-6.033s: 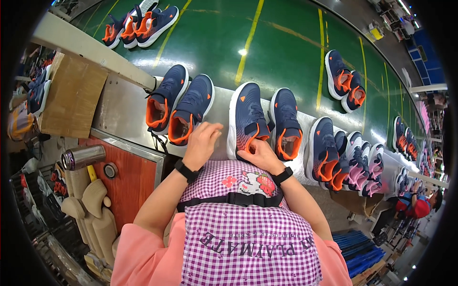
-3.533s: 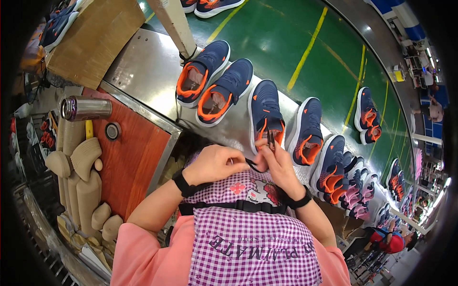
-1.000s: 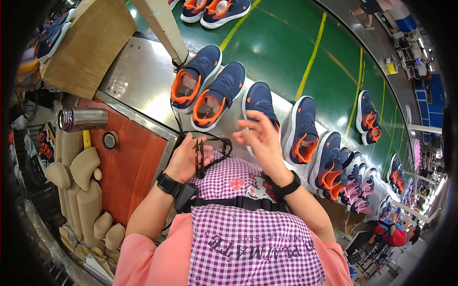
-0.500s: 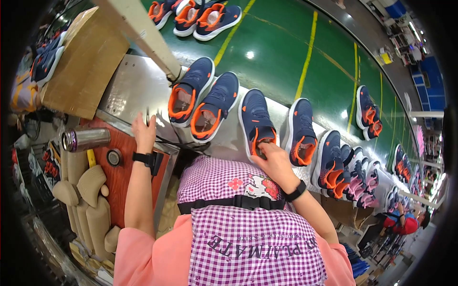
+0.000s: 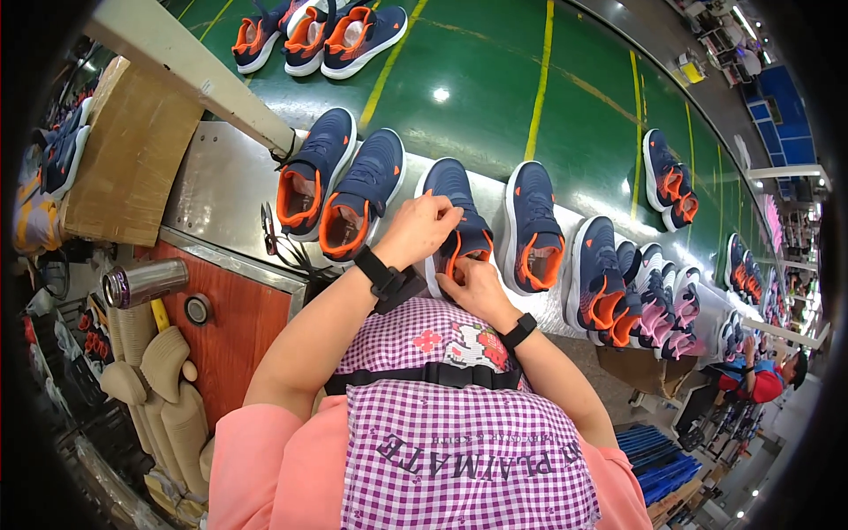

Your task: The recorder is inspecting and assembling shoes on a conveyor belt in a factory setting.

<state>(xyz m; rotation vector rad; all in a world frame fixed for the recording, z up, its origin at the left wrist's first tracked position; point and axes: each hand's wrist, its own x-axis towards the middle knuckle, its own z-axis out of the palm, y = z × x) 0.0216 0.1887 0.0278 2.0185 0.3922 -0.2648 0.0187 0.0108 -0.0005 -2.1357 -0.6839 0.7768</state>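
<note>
A navy sneaker [image 5: 449,184] with orange lining and a white sole stands on the metal ledge in front of me. Over its upper, by the strap, my left hand [image 5: 419,231] has its fingers pinched together; whether thread or strap is between them is too small to tell. At the sneaker's collar, my right hand [image 5: 480,290] grips the heel end, its fingertips partly hidden inside the opening. Matching sneakers stand close by on either side: a pair [image 5: 358,199] to the left, a single sneaker [image 5: 533,225] to the right. Small black snips [image 5: 268,228] lie on the ledge at left.
Beyond the ledge runs a green conveyor belt [image 5: 477,88] with yellow lines and more sneakers. A pale metal post [image 5: 199,75] slants across the left, by a cardboard box [image 5: 132,155]. A steel flask [image 5: 146,283] is on the red board [image 5: 234,340]. More shoes line the right.
My left hand has let go of the snips at the left and come right, over the sneaker. My right hand stays at the sneaker's collar. The whole view has shifted slightly.
</note>
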